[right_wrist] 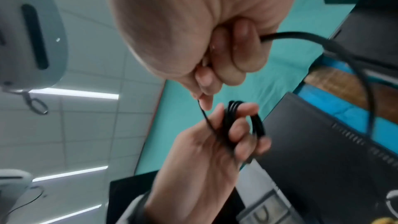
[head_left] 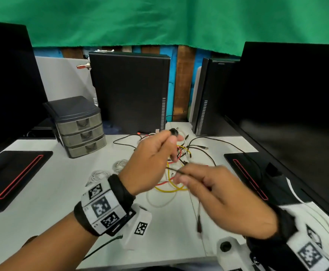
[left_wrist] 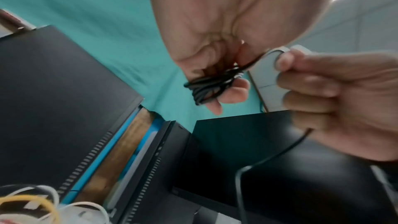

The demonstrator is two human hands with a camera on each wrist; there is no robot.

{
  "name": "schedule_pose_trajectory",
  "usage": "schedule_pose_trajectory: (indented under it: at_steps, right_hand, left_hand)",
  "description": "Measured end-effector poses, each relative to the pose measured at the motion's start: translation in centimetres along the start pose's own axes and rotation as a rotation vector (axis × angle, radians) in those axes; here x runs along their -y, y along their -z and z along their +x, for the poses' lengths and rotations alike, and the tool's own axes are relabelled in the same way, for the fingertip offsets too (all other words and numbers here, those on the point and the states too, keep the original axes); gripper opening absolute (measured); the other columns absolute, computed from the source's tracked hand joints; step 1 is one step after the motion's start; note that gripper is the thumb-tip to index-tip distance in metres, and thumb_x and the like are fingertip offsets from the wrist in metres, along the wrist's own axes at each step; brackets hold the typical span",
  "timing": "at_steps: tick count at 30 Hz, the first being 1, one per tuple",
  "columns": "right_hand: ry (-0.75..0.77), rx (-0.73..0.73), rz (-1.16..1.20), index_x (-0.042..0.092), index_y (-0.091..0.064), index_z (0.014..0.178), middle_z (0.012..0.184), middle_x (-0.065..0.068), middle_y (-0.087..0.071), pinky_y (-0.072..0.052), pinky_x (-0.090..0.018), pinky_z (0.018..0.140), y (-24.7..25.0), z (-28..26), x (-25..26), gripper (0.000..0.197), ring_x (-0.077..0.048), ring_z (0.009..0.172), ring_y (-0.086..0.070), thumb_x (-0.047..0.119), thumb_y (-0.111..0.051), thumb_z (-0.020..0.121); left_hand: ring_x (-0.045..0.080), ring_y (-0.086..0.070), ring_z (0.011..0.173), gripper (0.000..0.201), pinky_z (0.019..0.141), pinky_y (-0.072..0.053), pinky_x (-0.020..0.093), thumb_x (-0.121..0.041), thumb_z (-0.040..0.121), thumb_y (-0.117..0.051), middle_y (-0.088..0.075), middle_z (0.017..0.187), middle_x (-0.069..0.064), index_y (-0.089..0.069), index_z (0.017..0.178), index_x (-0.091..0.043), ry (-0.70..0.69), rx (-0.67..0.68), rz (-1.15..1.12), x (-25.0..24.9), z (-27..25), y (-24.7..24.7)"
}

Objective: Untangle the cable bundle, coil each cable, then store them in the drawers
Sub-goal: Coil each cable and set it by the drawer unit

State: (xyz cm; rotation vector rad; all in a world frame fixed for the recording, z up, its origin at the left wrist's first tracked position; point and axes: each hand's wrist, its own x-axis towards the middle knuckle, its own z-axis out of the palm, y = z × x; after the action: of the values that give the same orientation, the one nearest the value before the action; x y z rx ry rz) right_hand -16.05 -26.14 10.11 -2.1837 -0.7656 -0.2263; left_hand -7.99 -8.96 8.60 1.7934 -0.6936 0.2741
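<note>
A thin black cable (left_wrist: 206, 86), smooth and round in section, is wound in several tight loops around the fingers (left_wrist: 234, 89) of the left hand (head_left: 151, 163), which is raised above the surface (head_left: 52, 192); the loops sit close to the fingertips, bunched side by side like a small dark ring (the right wrist view shows about 4 turns, though blur makes the count unsure). The left fingers are curled and grip this coil. From it a single strand runs to the right hand (head_left: 224, 196), whose fingers (right_wrist: 239, 52) are folded into a narrow fist around the cable, thumb pressed against them; the strand leaves the fist and hangs in a loose arc, its plug end (head_left: 199, 223) dangling just over the surface. The 2 hands are near each other, the right lower and closer to the person. Behind them on the pale, matte surface lies the cable bundle (head_left: 181, 153), a tangle of glossy yellow, red, white and black wires, and to its left 2 small white coiled cables (head_left: 108, 171) rest apart from it. At the back left stands a small plastic drawer unit (head_left: 79, 126), boxy, with a dark top and 3 translucent grey drawers, all closed. 2 black, flat-sided computer towers (head_left: 130, 90) with ribbed vent strips stand upright behind the bundle, and a wrinkled green cloth (head_left: 159, 20) hangs above.
</note>
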Motion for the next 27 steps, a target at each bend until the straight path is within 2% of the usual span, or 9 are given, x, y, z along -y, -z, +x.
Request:
schedule_pose_trajectory:
  at_steps: [3, 6, 10, 13, 15, 17, 21, 23, 27]
  right_hand:
    - [0.063, -0.286, -0.053, 0.029, -0.068, 0.088, 0.076, 0.023, -0.063, -0.038, -0.006, 0.066, 2.1, 0.5, -0.1, 0.017, 0.000, 0.069, -0.058, 0.025, -0.054, 0.098]
    - [0.022, -0.428, -0.013, 0.027, -0.070, 0.085, 0.070, 0.015, -0.062, -0.039, -0.010, 0.062, 3.1, 0.9, -1.9, 0.018, -0.003, 0.063, -0.054, 0.024, -0.057, 0.097]
    - [-0.075, -0.232, 0.206, 0.036, -0.071, 0.077, 0.057, 0.018, -0.051, -0.034, -0.011, 0.057, 1.2, 1.1, -3.5, 0.037, 0.000, 0.054, -0.043, 0.018, -0.051, 0.102]
    - [-0.182, -0.024, 0.200, 0.017, -0.075, 0.097, 0.053, 0.024, -0.050, -0.034, -0.010, 0.059, -1.6, 0.8, -3.6, 0.026, 0.003, 0.054, -0.046, 0.015, -0.050, 0.103]
    - [-0.168, 0.099, 0.151, 0.009, -0.072, 0.109, 0.054, 0.026, -0.050, -0.034, -0.009, 0.060, -3.4, 0.2, -3.1, 0.025, 0.004, 0.056, -0.048, 0.018, -0.050, 0.104]
    - [-0.096, 0.142, 0.098, 0.012, -0.070, 0.111, 0.060, 0.020, -0.050, -0.033, -0.010, 0.062, -3.8, -0.1, -1.8, 0.024, -0.001, 0.058, -0.047, 0.022, -0.048, 0.105]
    - [0.011, 0.053, -0.012, 0.015, -0.065, 0.097, 0.063, 0.025, -0.050, -0.034, -0.008, 0.060, -0.4, 0.0, 0.5, 0.019, 0.002, 0.058, -0.049, 0.018, -0.049, 0.105]
    - [0.066, -0.034, -0.020, 0.020, -0.066, 0.094, 0.069, 0.033, -0.055, -0.037, -0.004, 0.064, 1.6, 0.1, 0.6, 0.019, 0.008, 0.065, -0.056, 0.009, -0.052, 0.102]
    - [0.048, -0.323, -0.065, 0.024, -0.069, 0.095, 0.077, 0.022, -0.062, -0.040, -0.007, 0.067, 3.0, 0.9, -2.1, 0.017, -0.003, 0.070, -0.058, 0.016, -0.054, 0.098]
  left_hand:
    - [0.013, -0.055, 0.065, 0.037, 0.069, -0.050, 0.038, -0.037, 0.102, -0.035, -0.057, 0.067, -0.006, -0.062, 0.081, -0.023, -0.010, 0.174, 0.015, -1.4, -0.9, -0.6]
    - [0.011, -0.045, 0.055, 0.037, 0.070, -0.051, 0.032, -0.031, 0.100, -0.038, -0.048, 0.062, -0.004, -0.068, 0.089, -0.011, 0.113, 0.323, -0.361, -3.0, -0.9, -0.4]
    - [0.009, -0.040, 0.050, 0.037, 0.066, -0.053, 0.027, -0.027, 0.097, -0.042, -0.042, 0.061, -0.003, -0.072, 0.083, -0.012, 0.194, 0.350, -0.806, -5.0, -0.5, 1.3]
    - [0.010, -0.044, 0.053, 0.034, 0.070, -0.055, 0.028, -0.028, 0.100, -0.044, -0.045, 0.064, -0.003, -0.069, 0.090, -0.007, 0.196, 0.183, -0.981, -5.3, 0.0, 1.9]
    - [0.012, -0.050, 0.058, 0.033, 0.079, -0.057, 0.031, -0.025, 0.101, -0.040, -0.051, 0.068, -0.001, -0.064, 0.098, -0.003, 0.189, 0.024, -0.962, -4.3, 0.6, 1.9]
    - [0.013, -0.058, 0.066, 0.031, 0.087, -0.055, 0.037, -0.024, 0.104, -0.040, -0.059, 0.071, -0.002, -0.064, 0.098, -0.005, 0.113, -0.068, -0.661, -2.4, 1.1, 1.9]
    - [0.012, -0.062, 0.075, 0.030, 0.075, -0.049, 0.036, -0.036, 0.102, -0.040, -0.063, 0.072, -0.004, -0.056, 0.076, -0.030, -0.091, 0.076, 0.206, 0.1, 0.3, 1.1]
    - [0.008, -0.054, 0.064, 0.034, 0.065, -0.046, 0.031, -0.040, 0.102, -0.036, -0.057, 0.067, -0.009, -0.054, 0.074, -0.036, -0.077, 0.202, 0.193, 0.1, -0.4, 0.2]
    - [0.008, -0.042, 0.050, 0.042, 0.064, -0.045, 0.027, -0.042, 0.097, -0.040, -0.043, 0.055, -0.004, -0.061, 0.073, -0.015, 0.200, 0.317, -0.312, -1.6, -0.8, -0.8]
